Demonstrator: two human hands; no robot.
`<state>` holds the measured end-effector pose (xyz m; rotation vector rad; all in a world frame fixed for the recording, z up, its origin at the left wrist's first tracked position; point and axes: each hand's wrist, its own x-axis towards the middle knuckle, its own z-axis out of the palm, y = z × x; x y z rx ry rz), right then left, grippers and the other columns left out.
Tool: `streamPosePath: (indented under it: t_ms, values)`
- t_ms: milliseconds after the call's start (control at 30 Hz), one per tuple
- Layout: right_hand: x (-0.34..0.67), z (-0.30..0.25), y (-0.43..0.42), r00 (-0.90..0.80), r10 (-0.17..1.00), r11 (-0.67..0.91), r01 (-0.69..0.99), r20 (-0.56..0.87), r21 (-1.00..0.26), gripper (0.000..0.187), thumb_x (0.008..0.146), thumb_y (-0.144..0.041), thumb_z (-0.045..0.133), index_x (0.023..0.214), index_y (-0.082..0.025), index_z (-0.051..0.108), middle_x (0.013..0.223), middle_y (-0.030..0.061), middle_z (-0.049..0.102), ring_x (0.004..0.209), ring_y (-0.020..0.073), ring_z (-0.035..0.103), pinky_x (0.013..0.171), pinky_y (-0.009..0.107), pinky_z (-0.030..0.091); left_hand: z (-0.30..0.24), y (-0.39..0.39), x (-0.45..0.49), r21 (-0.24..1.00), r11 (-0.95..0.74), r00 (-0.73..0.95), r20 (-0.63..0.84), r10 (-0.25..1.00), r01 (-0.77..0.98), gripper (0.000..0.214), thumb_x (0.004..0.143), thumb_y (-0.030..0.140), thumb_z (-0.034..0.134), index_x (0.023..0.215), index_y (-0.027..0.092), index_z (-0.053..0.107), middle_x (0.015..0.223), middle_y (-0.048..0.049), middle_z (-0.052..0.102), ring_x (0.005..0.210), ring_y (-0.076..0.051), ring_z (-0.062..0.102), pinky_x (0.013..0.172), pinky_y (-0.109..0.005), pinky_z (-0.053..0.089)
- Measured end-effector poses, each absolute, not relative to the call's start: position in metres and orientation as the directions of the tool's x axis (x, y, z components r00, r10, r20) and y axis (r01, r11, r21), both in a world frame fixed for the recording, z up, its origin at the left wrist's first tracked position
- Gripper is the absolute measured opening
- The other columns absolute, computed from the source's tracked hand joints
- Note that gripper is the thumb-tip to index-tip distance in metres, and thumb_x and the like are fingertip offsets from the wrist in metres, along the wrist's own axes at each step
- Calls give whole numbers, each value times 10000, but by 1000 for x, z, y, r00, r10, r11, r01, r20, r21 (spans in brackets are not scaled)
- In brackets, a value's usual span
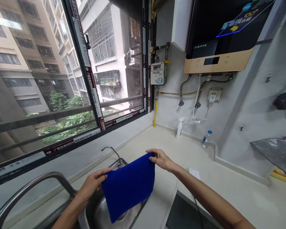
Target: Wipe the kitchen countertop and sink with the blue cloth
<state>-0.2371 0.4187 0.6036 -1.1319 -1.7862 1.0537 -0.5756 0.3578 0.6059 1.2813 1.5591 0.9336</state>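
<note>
A blue cloth hangs spread out in the air above the steel sink. My left hand pinches its upper left corner, fingers closed on the fabric. My right hand pinches the upper right corner, also closed on the fabric. The cloth's lower edge dangles over the sink basin and hides part of it. A small tap stands just behind the cloth.
A large curved faucet arches at lower left. On the pale counter by the back wall stand a white spray bottle and a water bottle. A dark hob lies at the bottom. A water heater hangs above.
</note>
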Motion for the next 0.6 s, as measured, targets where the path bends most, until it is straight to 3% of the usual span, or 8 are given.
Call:
streamPosePath:
  t_ms: [133,233,333,400,533,600]
  values:
    - [-239,605,417,-360,914,360,506,188,-784,495,755,-173,644,1250,-199,646,1136,78,623,967,207,583,886,353,473,622,352,-574,923,94,-117,-54,992,373,541,602,509,715,1055,219,783,1089,-61,760,835,-209,637,615,-239,468]
    - [-242,607,417,-437,875,466,646,208,-605,557,759,-149,650,1312,-185,592,1095,85,585,979,213,561,906,359,455,624,352,-580,857,51,-112,8,994,513,591,648,543,676,1128,210,763,1023,-61,773,814,-238,659,640,-280,499]
    - [-248,611,417,-486,847,531,744,217,-405,546,769,-108,624,1310,-174,580,1131,106,570,1004,223,544,925,369,423,614,357,-588,725,-19,-78,100,992,689,526,701,519,650,1130,237,766,935,-50,778,811,-269,679,706,-325,516]
    - [-252,612,417,-488,842,539,784,231,-307,419,804,-98,585,1212,-181,635,1093,104,584,994,227,540,911,371,406,604,360,-591,600,-70,-24,147,989,797,419,749,458,623,1090,267,773,983,-46,777,894,-285,690,794,-346,510]
    - [-259,613,418,-481,834,541,808,270,-233,241,892,-111,502,1035,-173,686,1118,131,580,1004,235,546,873,366,393,586,359,-589,303,-116,75,144,987,946,290,863,348,504,1023,260,729,1086,-80,749,1027,-307,673,854,-381,480]
    - [-261,612,418,-496,820,562,794,285,-234,229,920,-127,483,1034,-171,677,1189,141,575,1045,235,551,870,351,392,581,357,-589,267,-79,49,116,992,960,296,908,351,455,1063,225,673,1014,-120,746,984,-325,683,832,-399,475]
